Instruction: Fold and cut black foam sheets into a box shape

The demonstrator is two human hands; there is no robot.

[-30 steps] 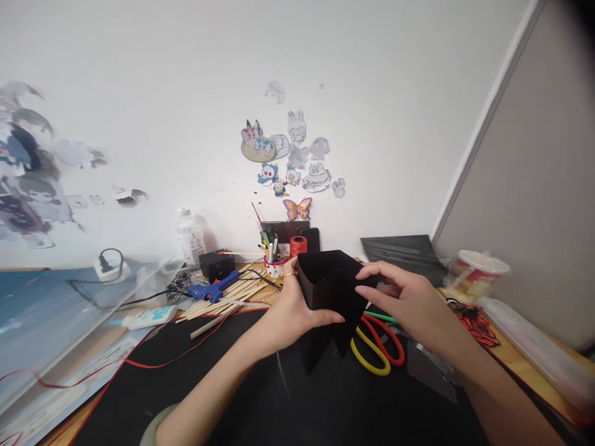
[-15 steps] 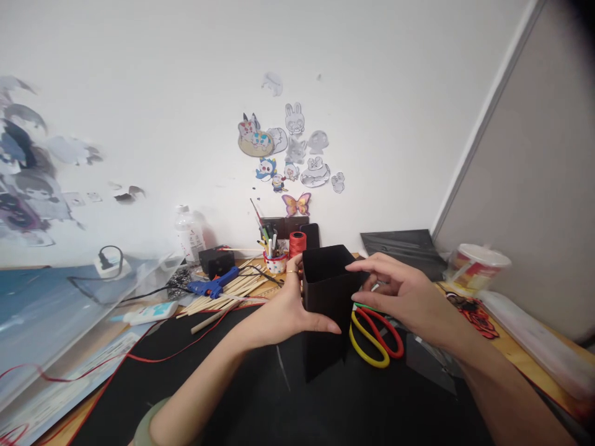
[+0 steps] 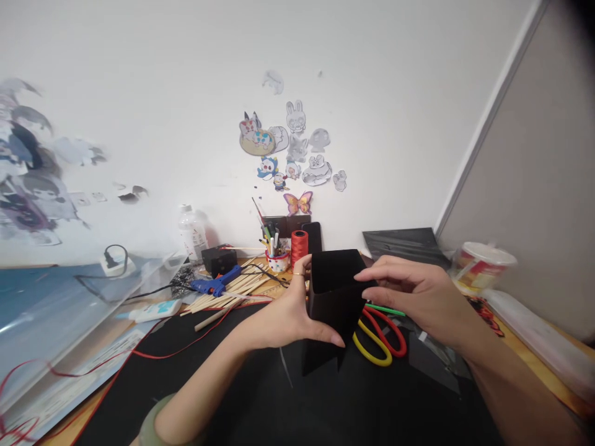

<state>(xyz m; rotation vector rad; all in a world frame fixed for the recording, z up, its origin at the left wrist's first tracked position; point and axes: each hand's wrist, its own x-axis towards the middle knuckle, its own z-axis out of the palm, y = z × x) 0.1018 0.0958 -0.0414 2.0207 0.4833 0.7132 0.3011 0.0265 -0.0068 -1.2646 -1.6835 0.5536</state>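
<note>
Black open-topped box (image 3: 331,310): left hand (image 3: 289,317) gripping its side; right hand (image 3: 413,290) pinching its rim; red and yellow looped handles (image 3: 382,341) near.

From the box (image 3: 335,313) between the left hand (image 3: 290,316) and right hand (image 3: 413,291), scissors (image 3: 378,337) lie on the mat (image 3: 260,402) at three o'clock, the tub (image 3: 483,269) at two, spool (image 3: 300,246) at eleven, glue gun (image 3: 216,285) beside sticks (image 3: 248,284) at ten.
</note>
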